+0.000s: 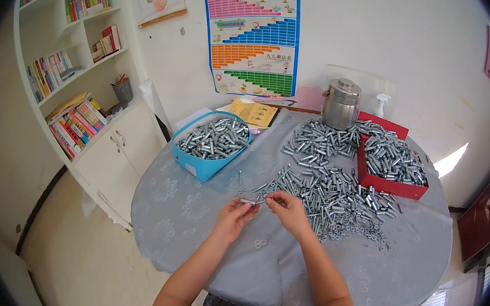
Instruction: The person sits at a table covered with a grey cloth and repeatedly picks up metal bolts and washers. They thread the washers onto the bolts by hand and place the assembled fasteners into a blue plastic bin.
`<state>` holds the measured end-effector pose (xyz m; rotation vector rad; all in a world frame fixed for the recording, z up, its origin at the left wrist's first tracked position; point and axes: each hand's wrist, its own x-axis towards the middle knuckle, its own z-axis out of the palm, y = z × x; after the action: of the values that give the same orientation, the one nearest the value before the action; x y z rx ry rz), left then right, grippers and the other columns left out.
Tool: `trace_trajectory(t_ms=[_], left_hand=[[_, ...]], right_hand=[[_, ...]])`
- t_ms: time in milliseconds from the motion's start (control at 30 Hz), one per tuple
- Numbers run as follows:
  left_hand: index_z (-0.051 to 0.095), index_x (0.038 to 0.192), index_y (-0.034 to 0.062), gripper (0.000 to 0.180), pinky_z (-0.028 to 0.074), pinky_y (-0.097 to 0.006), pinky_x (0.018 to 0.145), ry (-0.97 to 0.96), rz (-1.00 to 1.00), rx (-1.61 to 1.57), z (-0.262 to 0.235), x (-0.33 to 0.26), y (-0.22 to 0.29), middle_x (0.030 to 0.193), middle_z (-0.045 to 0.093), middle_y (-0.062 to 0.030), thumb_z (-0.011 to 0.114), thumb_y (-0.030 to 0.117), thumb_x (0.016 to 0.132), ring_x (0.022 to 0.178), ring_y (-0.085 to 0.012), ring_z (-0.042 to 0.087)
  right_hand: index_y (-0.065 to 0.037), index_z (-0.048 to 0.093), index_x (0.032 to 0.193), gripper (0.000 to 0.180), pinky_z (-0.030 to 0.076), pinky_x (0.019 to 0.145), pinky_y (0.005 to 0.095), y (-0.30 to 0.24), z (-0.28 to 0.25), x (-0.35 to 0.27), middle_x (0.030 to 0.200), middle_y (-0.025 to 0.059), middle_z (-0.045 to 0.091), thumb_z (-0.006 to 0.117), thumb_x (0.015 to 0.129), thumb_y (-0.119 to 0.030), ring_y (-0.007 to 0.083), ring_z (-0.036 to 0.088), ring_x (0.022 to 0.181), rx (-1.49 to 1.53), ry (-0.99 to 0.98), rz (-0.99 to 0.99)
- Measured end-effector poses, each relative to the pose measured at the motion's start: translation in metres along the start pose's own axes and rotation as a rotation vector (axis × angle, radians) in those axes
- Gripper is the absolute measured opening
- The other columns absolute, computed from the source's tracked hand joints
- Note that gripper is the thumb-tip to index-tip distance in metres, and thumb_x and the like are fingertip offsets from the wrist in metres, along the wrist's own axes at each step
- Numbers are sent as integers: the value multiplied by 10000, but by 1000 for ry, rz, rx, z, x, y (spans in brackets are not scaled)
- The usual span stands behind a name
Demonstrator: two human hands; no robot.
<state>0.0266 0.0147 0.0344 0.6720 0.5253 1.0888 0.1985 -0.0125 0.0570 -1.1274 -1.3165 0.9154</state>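
Note:
Over the near middle of the table, my left hand pinches a silver expansion bolt between thumb and fingers. My right hand is close beside it, its fingertips closed at the bolt's thin end; whether they also hold a small nut or washer is hidden. Right of my hands spreads a loose heap of silver bolts and sleeves. Small washers and nuts lie along its near edge. A couple of loose rings rest on the cloth near my left wrist.
A blue basket full of metal pieces stands at the left, and a red box, also full, at the right. Behind are a steel canister, a spray bottle and a yellow booklet. A bookshelf stands left.

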Motion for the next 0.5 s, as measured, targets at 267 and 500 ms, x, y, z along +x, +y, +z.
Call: trace_trajectory(t_ms=[267,500], left_hand=[[576,893,4,163,481,-256,720,-16,128,479,-6,-17,-12,865,607,-78,648,28,749,807,-148,586],[593,878,10,131,472,-238,634,261,331,574,-17,-35,0,798,605,-50,640,46,761,717,-114,575]], right_hand=[[-48,660,895,185,442,640,246,-4,16,-8,810,64,581,625,778,-187,164,558,735,-227,-119,-159],[-34,641,888,213,442,652,270,-6,2,-7,810,66,589,650,727,-175,173,554,725,-384,-223,3]])
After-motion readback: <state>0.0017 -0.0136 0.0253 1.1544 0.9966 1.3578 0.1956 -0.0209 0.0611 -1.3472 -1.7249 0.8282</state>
